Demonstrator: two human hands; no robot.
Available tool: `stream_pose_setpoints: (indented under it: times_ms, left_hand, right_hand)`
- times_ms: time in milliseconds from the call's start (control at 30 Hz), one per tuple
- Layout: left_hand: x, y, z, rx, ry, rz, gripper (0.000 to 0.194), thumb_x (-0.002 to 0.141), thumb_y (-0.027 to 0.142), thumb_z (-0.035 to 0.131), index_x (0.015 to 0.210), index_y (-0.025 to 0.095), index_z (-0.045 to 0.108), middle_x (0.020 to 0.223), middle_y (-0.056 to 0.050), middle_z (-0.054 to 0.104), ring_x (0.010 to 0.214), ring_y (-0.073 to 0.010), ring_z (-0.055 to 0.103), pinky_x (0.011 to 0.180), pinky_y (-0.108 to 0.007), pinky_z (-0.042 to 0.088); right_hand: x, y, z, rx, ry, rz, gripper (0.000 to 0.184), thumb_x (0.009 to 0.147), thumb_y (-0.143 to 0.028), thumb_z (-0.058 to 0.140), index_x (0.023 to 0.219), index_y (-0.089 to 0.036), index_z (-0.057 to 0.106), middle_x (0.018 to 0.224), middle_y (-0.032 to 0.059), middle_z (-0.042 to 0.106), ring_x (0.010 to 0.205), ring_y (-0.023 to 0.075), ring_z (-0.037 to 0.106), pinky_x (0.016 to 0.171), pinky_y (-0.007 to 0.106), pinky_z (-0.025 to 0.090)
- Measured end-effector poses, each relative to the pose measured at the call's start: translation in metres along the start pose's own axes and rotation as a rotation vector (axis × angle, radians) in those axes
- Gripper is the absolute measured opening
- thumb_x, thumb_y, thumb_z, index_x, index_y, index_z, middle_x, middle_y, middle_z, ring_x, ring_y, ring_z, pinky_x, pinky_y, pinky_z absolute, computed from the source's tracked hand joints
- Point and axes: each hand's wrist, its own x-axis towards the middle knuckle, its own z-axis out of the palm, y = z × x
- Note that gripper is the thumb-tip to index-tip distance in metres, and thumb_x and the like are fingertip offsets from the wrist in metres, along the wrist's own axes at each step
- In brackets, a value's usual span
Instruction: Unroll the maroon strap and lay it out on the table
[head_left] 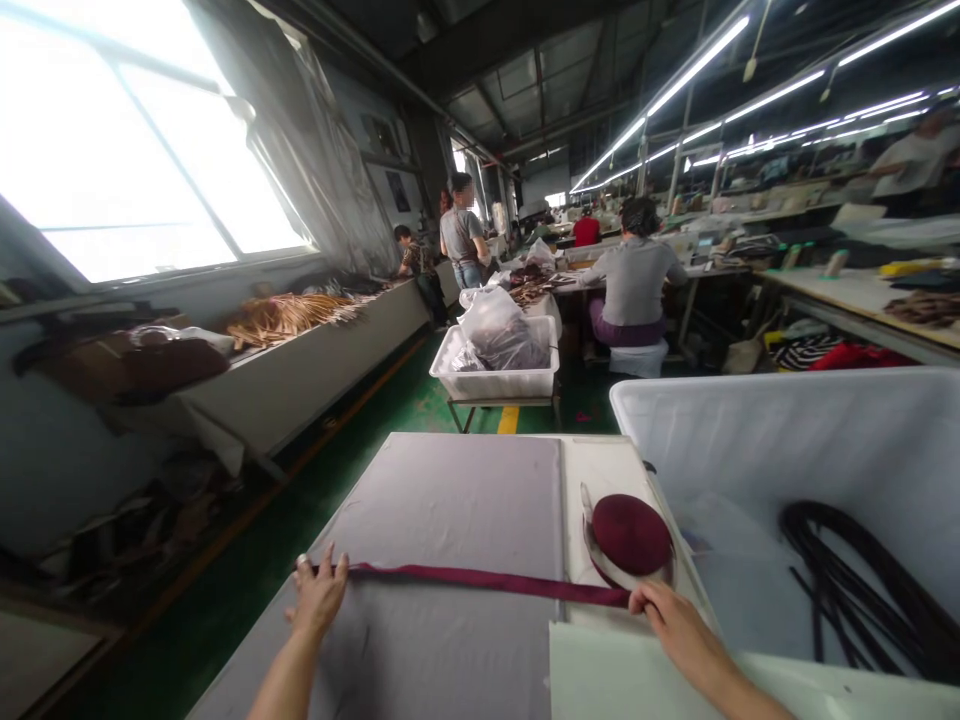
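A maroon fabric strip [480, 578] stretches across a grey cloth-covered tabletop [465, 490]. At the table's left edge my left hand [319, 595] lies on the strip's end, its fingers spread. My right hand [679, 630] is closed, pinching the strip between thumb and fingers on the right side of the table. Just beyond that hand a coiled maroon roll [632, 535] lies flat, with a pale band curled around its left side. A pale green sheet [622, 675] covers the near right corner, below the right hand.
A large white tub [750, 420] holding black straps [847, 570] adjoins the table on the right. Ahead, a white bin [495, 384] with plastic bags stands on a metal stand. A seated person [636, 275] works beyond it. Along the left wall runs a ledge with tan strips [292, 318].
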Motion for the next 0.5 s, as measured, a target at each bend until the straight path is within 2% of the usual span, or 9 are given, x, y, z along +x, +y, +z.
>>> stream_pose_setpoints:
  times_ms: [67,167,267,333,433,500]
  left_hand:
    - [-0.012,0.001,0.023,-0.009,-0.041,-0.125,0.06,0.089,0.048,0.025,0.143,0.02,0.033,0.144,-0.026,0.034,0.125,-0.0489,0.038,0.087,-0.065,0.038]
    - [-0.012,0.0,0.039,-0.029,-0.092,-0.125,0.061,0.088,0.054,0.029,0.141,0.026,0.036,0.146,-0.022,0.033,0.131,-0.0445,0.033,0.096,-0.061,0.033]
    - [0.008,-0.005,0.044,-0.046,-0.099,-0.073,0.058,0.092,0.045,0.028,0.141,0.015,0.037,0.147,-0.023,0.032,0.138,-0.0344,0.025,0.106,-0.053,0.026]
    - [0.027,-0.011,0.045,-0.052,-0.083,-0.071,0.056,0.094,0.04,0.029,0.139,0.008,0.037,0.144,-0.022,0.037,0.138,-0.0294,0.028,0.109,-0.05,0.025]
    - [0.055,-0.013,0.05,-0.06,-0.021,-0.066,0.053,0.094,0.041,0.033,0.138,0.012,0.038,0.142,-0.016,0.043,0.134,-0.0272,0.035,0.108,-0.052,0.028]
    - [0.066,-0.007,0.057,-0.071,0.054,-0.044,0.053,0.093,0.039,0.028,0.14,0.016,0.036,0.139,-0.012,0.048,0.132,-0.0255,0.04,0.107,-0.05,0.031]
  right_hand:
    - [-0.002,0.003,-0.001,-0.011,-0.02,0.011,0.026,0.078,-0.012,0.032,0.077,-0.02,0.056,0.082,0.0039,0.063,0.081,0.0191,0.059,0.079,0.031,0.044]
    - [-0.002,0.002,0.0,-0.06,-0.042,-0.012,0.026,0.082,-0.014,0.032,0.079,-0.02,0.058,0.083,0.0037,0.062,0.081,0.0181,0.061,0.08,0.03,0.045]
    - [-0.002,0.001,0.007,-0.135,0.012,-0.048,0.03,0.088,-0.018,0.031,0.086,-0.021,0.061,0.097,0.0056,0.062,0.086,0.0175,0.062,0.084,0.03,0.046]
    - [-0.003,0.004,0.013,-0.206,0.098,-0.07,0.031,0.092,-0.025,0.033,0.097,-0.022,0.063,0.11,0.007,0.06,0.096,0.0191,0.061,0.089,0.032,0.045]
    - [-0.008,0.007,0.019,-0.328,0.157,-0.121,0.029,0.094,-0.034,0.04,0.109,-0.027,0.064,0.117,0.0049,0.06,0.106,0.0219,0.057,0.092,0.035,0.044]
    - [-0.013,0.005,0.018,-0.383,0.149,-0.145,0.029,0.095,-0.034,0.041,0.114,-0.028,0.063,0.114,0.0033,0.063,0.105,0.022,0.057,0.092,0.036,0.043]
